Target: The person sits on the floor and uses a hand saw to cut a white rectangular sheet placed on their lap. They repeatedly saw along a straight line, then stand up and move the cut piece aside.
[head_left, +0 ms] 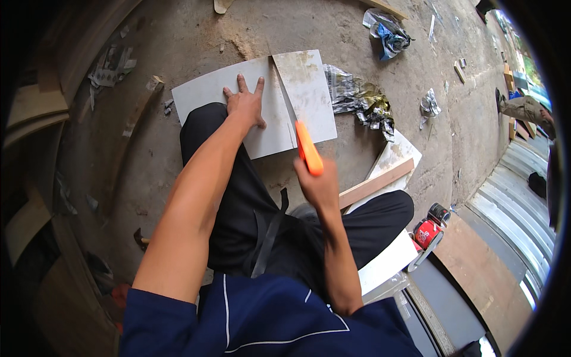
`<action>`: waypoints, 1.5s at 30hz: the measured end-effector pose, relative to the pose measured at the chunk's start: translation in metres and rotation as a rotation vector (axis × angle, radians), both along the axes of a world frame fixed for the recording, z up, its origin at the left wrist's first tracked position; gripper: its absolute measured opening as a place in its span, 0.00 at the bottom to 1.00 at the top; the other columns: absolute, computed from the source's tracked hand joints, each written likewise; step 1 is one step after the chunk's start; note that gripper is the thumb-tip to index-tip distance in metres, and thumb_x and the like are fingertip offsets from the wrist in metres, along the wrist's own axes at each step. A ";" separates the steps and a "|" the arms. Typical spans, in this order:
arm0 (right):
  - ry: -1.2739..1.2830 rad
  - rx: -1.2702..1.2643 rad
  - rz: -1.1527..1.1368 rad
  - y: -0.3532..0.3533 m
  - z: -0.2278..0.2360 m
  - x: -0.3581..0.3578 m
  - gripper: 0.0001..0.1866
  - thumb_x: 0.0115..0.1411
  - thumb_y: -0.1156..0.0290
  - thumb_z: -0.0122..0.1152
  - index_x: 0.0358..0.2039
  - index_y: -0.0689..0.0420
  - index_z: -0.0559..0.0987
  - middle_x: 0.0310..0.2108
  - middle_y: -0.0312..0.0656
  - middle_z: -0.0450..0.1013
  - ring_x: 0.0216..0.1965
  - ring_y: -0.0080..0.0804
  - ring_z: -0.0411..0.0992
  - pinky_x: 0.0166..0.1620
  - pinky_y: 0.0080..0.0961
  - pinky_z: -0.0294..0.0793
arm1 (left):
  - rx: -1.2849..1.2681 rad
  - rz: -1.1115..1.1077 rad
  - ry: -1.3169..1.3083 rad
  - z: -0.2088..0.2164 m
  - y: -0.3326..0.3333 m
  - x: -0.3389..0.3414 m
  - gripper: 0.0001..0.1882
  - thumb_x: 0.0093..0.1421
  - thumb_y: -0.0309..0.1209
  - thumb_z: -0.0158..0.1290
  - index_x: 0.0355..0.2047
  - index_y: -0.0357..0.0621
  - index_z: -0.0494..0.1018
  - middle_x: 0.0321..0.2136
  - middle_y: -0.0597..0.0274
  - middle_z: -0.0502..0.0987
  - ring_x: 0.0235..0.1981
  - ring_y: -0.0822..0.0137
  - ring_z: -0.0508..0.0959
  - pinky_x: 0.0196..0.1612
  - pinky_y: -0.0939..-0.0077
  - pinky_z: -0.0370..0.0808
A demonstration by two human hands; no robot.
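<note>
A white board (208, 88) lies in front of me, partly against my left knee, with a dark slit running from its far edge toward me. My left hand (245, 109) presses flat on it, left of the slit, fingers spread. The narrower, stained part of the board (309, 83) is right of the slit. Slightly blurred, my right hand (318, 187) closes around the orange handle of what looks like a handsaw (309, 149). The handle lines up with the slit near the board's close edge. Its blade is hard to make out.
Crumpled foil-like wrapping (363, 98) lies right of the board. A wooden strip (377, 183) rests on another white piece by my right knee. Red tape rolls (426, 233) stand at the right. A long timber (132, 125) lies left. Another person's leg (518, 107) shows far right.
</note>
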State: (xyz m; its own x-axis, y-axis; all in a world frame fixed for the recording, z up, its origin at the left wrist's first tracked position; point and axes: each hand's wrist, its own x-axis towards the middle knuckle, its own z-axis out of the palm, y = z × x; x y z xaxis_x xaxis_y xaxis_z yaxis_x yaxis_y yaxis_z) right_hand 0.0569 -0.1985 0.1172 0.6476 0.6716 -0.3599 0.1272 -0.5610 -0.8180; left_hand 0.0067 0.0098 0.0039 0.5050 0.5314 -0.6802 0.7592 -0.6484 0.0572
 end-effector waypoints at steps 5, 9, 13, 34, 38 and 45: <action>0.040 -0.003 -0.025 -0.034 -0.002 -0.010 0.13 0.52 0.70 0.59 0.18 0.66 0.71 0.13 0.51 0.65 0.13 0.36 0.63 0.23 0.33 0.64 | 0.003 -0.009 0.003 -0.001 -0.001 0.000 0.70 0.33 0.48 0.72 0.70 0.60 0.36 0.66 0.29 0.39 0.65 0.43 0.59 0.66 0.41 0.50; -0.041 0.035 -0.036 0.025 -0.049 0.014 0.14 0.53 0.68 0.59 0.19 0.67 0.72 0.14 0.54 0.65 0.14 0.37 0.64 0.23 0.35 0.64 | -0.003 -0.030 -0.016 0.001 -0.004 0.010 0.71 0.33 0.48 0.72 0.70 0.61 0.36 0.66 0.28 0.39 0.64 0.43 0.60 0.65 0.41 0.50; -0.002 -0.004 -0.009 -0.018 -0.011 -0.004 0.14 0.53 0.69 0.59 0.19 0.67 0.72 0.14 0.52 0.65 0.14 0.35 0.63 0.23 0.34 0.63 | 0.013 -0.019 -0.032 -0.003 -0.001 -0.003 0.71 0.32 0.49 0.72 0.70 0.58 0.37 0.65 0.25 0.40 0.61 0.39 0.64 0.65 0.39 0.51; -0.068 0.058 -0.051 0.030 -0.060 0.017 0.14 0.51 0.67 0.59 0.19 0.66 0.72 0.14 0.55 0.66 0.14 0.40 0.65 0.23 0.36 0.65 | -0.024 -0.023 0.001 0.005 -0.006 0.015 0.71 0.32 0.48 0.73 0.70 0.60 0.36 0.66 0.29 0.38 0.64 0.43 0.60 0.66 0.42 0.50; -0.069 0.054 -0.011 0.002 -0.048 0.004 0.13 0.52 0.68 0.59 0.18 0.65 0.72 0.14 0.54 0.66 0.14 0.39 0.64 0.23 0.36 0.65 | -0.007 0.005 0.013 0.001 -0.001 0.006 0.71 0.32 0.48 0.73 0.70 0.61 0.36 0.66 0.29 0.38 0.63 0.44 0.62 0.66 0.42 0.50; -0.053 0.050 -0.019 0.002 -0.042 0.003 0.14 0.52 0.69 0.60 0.18 0.66 0.71 0.13 0.53 0.64 0.13 0.39 0.63 0.22 0.33 0.64 | 0.022 -0.032 -0.054 -0.008 -0.003 0.002 0.71 0.32 0.49 0.73 0.70 0.57 0.37 0.64 0.22 0.39 0.57 0.36 0.67 0.64 0.39 0.51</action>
State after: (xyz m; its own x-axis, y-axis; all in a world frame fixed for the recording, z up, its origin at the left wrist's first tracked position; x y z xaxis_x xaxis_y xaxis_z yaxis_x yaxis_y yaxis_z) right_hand 0.0596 -0.1966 0.0749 0.6776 0.6754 -0.2911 0.1604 -0.5220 -0.8377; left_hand 0.0086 0.0072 -0.0043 0.5573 0.5293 -0.6398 0.7345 -0.6735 0.0826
